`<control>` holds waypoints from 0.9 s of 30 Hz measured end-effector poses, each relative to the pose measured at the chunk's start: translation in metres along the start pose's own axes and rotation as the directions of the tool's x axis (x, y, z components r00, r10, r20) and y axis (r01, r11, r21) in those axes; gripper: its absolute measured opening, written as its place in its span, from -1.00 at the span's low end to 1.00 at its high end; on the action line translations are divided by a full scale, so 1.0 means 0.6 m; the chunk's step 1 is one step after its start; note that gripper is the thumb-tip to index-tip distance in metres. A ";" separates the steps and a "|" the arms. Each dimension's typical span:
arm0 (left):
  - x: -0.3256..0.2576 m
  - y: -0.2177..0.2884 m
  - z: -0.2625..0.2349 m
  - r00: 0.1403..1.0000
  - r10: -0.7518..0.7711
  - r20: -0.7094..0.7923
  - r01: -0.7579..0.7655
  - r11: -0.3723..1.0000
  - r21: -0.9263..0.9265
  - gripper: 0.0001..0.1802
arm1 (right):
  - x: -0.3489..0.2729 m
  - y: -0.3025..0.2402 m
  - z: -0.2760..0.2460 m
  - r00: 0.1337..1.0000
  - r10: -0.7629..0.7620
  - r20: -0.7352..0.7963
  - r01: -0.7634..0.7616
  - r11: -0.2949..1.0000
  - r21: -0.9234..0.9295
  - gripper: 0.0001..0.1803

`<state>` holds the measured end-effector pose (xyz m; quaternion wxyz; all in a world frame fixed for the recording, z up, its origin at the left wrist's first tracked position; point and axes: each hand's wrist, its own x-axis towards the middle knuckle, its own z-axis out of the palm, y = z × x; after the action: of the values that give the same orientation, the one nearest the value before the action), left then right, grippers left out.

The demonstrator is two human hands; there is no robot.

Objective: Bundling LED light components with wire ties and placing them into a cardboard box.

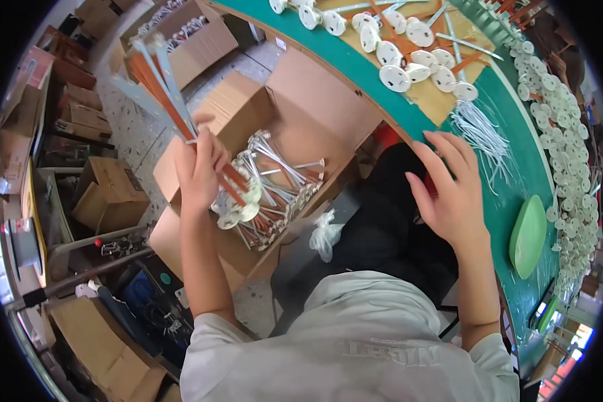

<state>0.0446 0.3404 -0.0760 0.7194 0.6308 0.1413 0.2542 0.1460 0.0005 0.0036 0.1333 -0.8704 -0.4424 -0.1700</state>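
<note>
My left hand (201, 164) is closed round a bundle of orange and pale flat sticks with round white discs (162, 87). The bundle leans upright, slightly blurred at its top, with its discs at the lower end. It is above an open cardboard box (313, 107) that holds several similar bundles (271, 184). My right hand (454, 191) is empty, fingers apart, over the edge of the green table (496, 194). Nearest to it on the tabletop lies a heap of thin white ties (482, 137). Beyond them, loose disc-ended sticks (419, 67) are spread on brown cardboard.
A green oval dish (528, 236) sits at the table's right, before a long pile of white discs (569, 154). Another filled carton (187, 50) stands at the far left. Shelving with boxes (107, 194) lines the left side. A knotted plastic bag (326, 234) is by my lap.
</note>
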 end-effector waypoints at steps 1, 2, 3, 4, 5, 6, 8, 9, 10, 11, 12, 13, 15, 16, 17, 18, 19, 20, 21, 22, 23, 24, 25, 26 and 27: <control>0.004 -0.036 -0.012 1.000 -0.022 0.001 0.022 1.000 -0.004 -0.78 | 0.002 0.001 0.001 1.000 0.014 -0.003 -0.013 0.998 0.056 -0.50; 0.006 -0.076 -0.023 0.990 -0.135 0.036 0.127 0.976 0.179 -0.79 | 0.006 0.001 0.003 0.999 0.045 -0.007 -0.045 0.994 0.096 -0.47; 0.010 -0.116 -0.035 0.953 -0.304 0.004 0.280 0.880 0.384 -0.79 | 0.010 0.001 0.005 1.000 0.029 0.008 -0.030 0.995 0.094 -0.47; 0.012 -0.160 -0.043 0.965 -0.259 0.050 0.195 0.830 0.523 -0.79 | 0.013 0.000 0.004 0.998 0.059 0.007 -0.060 0.993 0.106 -0.46; 0.013 -0.206 -0.049 0.967 -0.246 0.065 0.142 0.737 0.661 -0.79 | 0.016 -0.001 0.005 0.996 0.090 0.005 -0.090 0.989 0.116 -0.44; 0.021 -0.253 -0.057 0.946 -0.316 0.078 0.203 0.761 0.617 -0.79 | 0.018 -0.001 0.005 0.995 0.092 0.025 -0.094 0.988 0.119 -0.44; 0.034 -0.352 -0.061 0.968 -0.252 -0.008 0.227 0.859 0.458 -0.76 | 0.022 0.002 0.004 0.987 0.137 0.088 -0.145 0.986 0.084 -0.38; 0.043 -0.402 -0.062 0.951 -0.289 -0.108 0.309 0.902 0.302 -0.75 | 0.022 0.004 0.003 0.985 0.138 0.105 -0.147 0.986 0.083 -0.38; 0.052 -0.454 -0.059 0.939 -0.288 -0.188 0.310 0.945 0.103 -0.73 | 0.021 0.006 0.002 0.982 0.128 0.139 -0.139 0.988 0.074 -0.34; 0.059 -0.506 -0.055 0.893 -0.298 -0.337 0.355 0.927 0.122 -0.73 | 0.019 0.009 0.000 0.977 0.124 0.176 -0.135 0.989 0.055 -0.28; 0.062 -0.559 -0.043 0.867 -0.302 -0.396 0.379 0.916 0.131 -0.75 | 0.016 0.011 -0.002 0.975 0.119 0.185 -0.133 0.989 0.064 -0.28; 0.067 -0.611 -0.029 0.873 -0.227 -0.432 0.320 0.935 0.155 -0.77 | 0.012 0.013 -0.003 0.970 0.122 0.212 -0.133 0.990 0.040 -0.26; 0.078 -0.704 -0.004 0.819 -0.271 -0.506 0.475 0.815 0.331 -0.77 | 0.003 0.015 -0.005 0.961 0.119 0.250 -0.126 0.992 0.012 -0.24; 0.087 -0.743 0.013 0.845 -0.171 -0.506 0.430 0.780 0.455 -0.73 | -0.003 0.017 -0.005 0.964 0.121 0.239 -0.126 0.992 0.007 -0.23; 0.094 -0.775 0.029 0.842 -0.162 -0.514 0.461 0.711 0.531 -0.68 | -0.008 0.017 -0.005 0.966 0.122 0.227 -0.125 0.992 0.002 -0.21; 0.102 -0.798 0.044 0.860 -0.085 -0.503 0.402 0.721 0.565 -0.68 | -0.013 0.019 -0.003 0.965 0.115 0.234 -0.118 0.993 0.000 -0.21; 0.110 -0.817 0.064 0.770 -0.308 -0.559 0.585 0.692 0.423 -0.65 | -0.018 0.019 -0.001 0.975 0.141 0.169 -0.151 0.988 0.044 -0.22; 0.118 -0.832 0.084 0.642 -0.502 -0.580 0.733 0.624 0.272 -0.62 | -0.023 0.020 0.001 0.981 0.166 0.103 -0.176 0.980 0.092 -0.23; 0.124 -0.845 0.102 0.630 -0.516 -0.580 0.743 0.617 0.258 -0.62 | -0.027 0.020 0.002 0.981 0.185 0.051 -0.190 0.974 0.120 -0.23; 0.129 -0.857 0.119 0.541 -0.583 -0.606 0.814 0.544 0.203 -0.59 | -0.031 0.018 0.001 0.978 0.204 0.042 -0.207 0.970 0.124 -0.24; 0.134 -0.870 0.132 0.445 -0.643 -0.623 0.874 0.464 0.145 -0.56 | -0.035 0.014 -0.001 0.973 0.227 0.042 -0.231 0.966 0.116 -0.24; 0.135 -0.884 0.138 0.440 -0.652 -0.617 0.875 0.465 0.132 -0.56 | -0.040 0.012 -0.003 0.965 0.255 0.055 -0.259 0.960 0.106 -0.24; 0.135 -0.899 0.144 0.368 -0.694 -0.619 0.916 0.384 0.114 -0.54 | -0.044 0.008 -0.005 0.957 0.281 0.069 -0.287 0.954 0.092 -0.24; 0.135 -0.916 0.152 0.295 -0.731 -0.616 0.949 0.300 0.100 -0.51 | -0.048 0.005 -0.008 0.947 0.308 0.087 -0.315 0.946 0.078 -0.24; 0.126 -0.931 0.158 0.299 -0.741 -0.601 0.948 0.305 0.096 -0.51 | -0.053 0.004 -0.011 0.938 0.332 0.097 -0.339 0.938 0.071 -0.24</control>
<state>0.2621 0.2604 -0.5985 0.5216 0.5141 0.6760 -0.0819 0.1293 -0.0261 -0.0036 0.1793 -0.9328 -0.2997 -0.0889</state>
